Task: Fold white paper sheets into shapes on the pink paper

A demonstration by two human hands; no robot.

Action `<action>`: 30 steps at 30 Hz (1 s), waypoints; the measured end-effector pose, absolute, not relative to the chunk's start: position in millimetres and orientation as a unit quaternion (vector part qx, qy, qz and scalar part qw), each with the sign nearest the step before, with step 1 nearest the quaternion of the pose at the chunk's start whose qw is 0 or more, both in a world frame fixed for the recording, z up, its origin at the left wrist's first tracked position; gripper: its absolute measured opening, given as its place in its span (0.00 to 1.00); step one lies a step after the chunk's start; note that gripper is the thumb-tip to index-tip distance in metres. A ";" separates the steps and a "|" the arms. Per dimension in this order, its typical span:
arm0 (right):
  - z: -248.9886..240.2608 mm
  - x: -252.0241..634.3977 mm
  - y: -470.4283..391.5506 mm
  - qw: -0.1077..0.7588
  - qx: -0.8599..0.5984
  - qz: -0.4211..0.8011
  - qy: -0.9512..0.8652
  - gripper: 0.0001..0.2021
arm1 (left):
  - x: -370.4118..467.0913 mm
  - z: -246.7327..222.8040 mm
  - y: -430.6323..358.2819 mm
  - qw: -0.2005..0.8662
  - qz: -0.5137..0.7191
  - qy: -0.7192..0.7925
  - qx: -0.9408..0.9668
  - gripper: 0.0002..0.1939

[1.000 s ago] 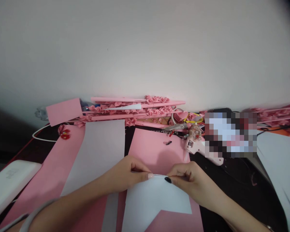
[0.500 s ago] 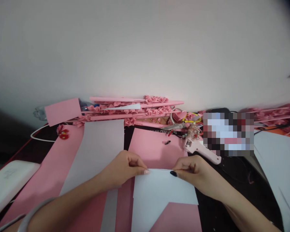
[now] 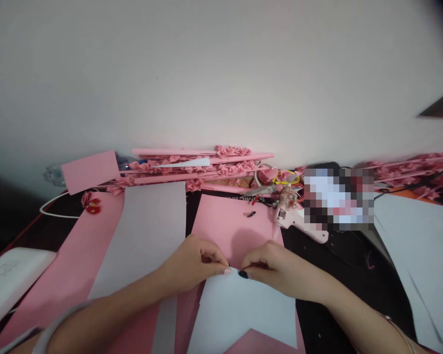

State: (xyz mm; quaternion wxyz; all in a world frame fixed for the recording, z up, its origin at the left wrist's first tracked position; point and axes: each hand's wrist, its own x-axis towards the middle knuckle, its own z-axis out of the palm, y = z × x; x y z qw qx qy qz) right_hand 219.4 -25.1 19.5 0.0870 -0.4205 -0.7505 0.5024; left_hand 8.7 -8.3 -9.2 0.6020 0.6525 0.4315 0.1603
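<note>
We found the left hand (image 3: 195, 263) and right hand (image 3: 271, 270) almost touching, each pinching the top edge of a white-faced paper sheet (image 3: 243, 312) lying on pink paper (image 3: 231, 226) on the counter (image 3: 339, 255). We judged a fold or roll at that edge to be under way; the next move called for even pressure along it. A glue gun (image 3: 299, 223) lay near.

A dark tabletop (image 3: 339, 255) carries a long pink paper sheet (image 3: 70, 275) at left; right of it lie a pink rectangular sheet (image 3: 229, 226) and a pale pink glue gun (image 3: 299, 223).
</note>
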 end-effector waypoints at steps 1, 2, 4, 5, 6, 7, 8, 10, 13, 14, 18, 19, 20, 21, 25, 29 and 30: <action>19.1 216.6 -25.4 0.090 -0.413 0.498 -0.757 0.11 | 10.0 -8.8 -9.7 0.601 0.160 0.427 0.656 0.08; 18.6 214.5 -25.8 0.092 -0.411 0.494 -0.761 0.11 | 11.1 -8.3 -10.9 0.600 0.161 0.425 0.658 0.08; 17.2 212.5 -26.6 0.094 -0.419 0.474 -0.769 0.12 | 13.0 -6.7 -12.5 0.600 0.164 0.426 0.657 0.08; 16.6 212.6 -26.9 0.093 -0.426 0.458 -0.774 0.13 | 13.5 -5.6 -12.8 0.599 0.166 0.429 0.655 0.07; 16.0 213.3 -27.0 0.092 -0.434 0.442 -0.780 0.14 | 13.7 -4.4 -12.6 0.600 0.170 0.433 0.651 0.07; 15.7 214.8 -27.0 0.092 -0.442 0.427 -0.784 0.14 | 13.5 -3.1 -12.1 0.601 0.173 0.435 0.648 0.08; 15.6 216.8 -26.7 0.092 -0.449 0.415 -0.786 0.15 | 12.9 -1.8 -11.3 0.604 0.177 0.436 0.644 0.08; 16.2 222.1 -25.5 0.096 -0.461 0.405 -0.784 0.17 | 10.7 0.7 -9.1 0.607 0.185 0.438 0.637 0.08; 18.9 231.3 -22.8 0.108 -0.468 0.408 -0.776 0.18 | 6.1 3.1 -5.6 0.598 0.197 0.451 0.632 0.07; 19.9 234.2 -21.8 0.112 -0.472 0.407 -0.774 0.18 | 4.7 3.6 -4.6 0.595 0.201 0.455 0.632 0.07; 22.3 246.5 -17.7 0.120 -0.494 0.384 -0.771 0.20 | -1.3 4.8 0.6 0.589 0.205 0.461 0.632 0.07; 22.4 250.6 -16.5 0.124 -0.501 0.377 -0.769 0.21 | -3.5 5.2 2.4 0.584 0.208 0.467 0.631 0.07; 22.3 255.2 -15.4 0.134 -0.512 0.370 -0.763 0.21 | -6.0 5.6 4.3 0.578 0.213 0.474 0.629 0.08; 22.1 260.1 -14.2 0.148 -0.527 0.365 -0.753 0.22 | -8.7 6.0 6.3 0.569 0.222 0.485 0.626 0.09; 21.5 273.9 -12.0 0.230 -0.586 0.365 -0.686 0.21 | -17.0 7.2 11.1 0.552 0.260 0.509 0.607 0.12; 20.9 266.4 -15.4 0.310 -0.533 0.479 -0.625 0.16 | -15.5 4.3 10.1 0.574 0.259 0.494 0.599 0.13; 20.3 262.3 -16.7 0.314 -0.511 0.514 -0.613 0.14 | -14.4 3.0 9.3 0.580 0.256 0.490 0.598 0.14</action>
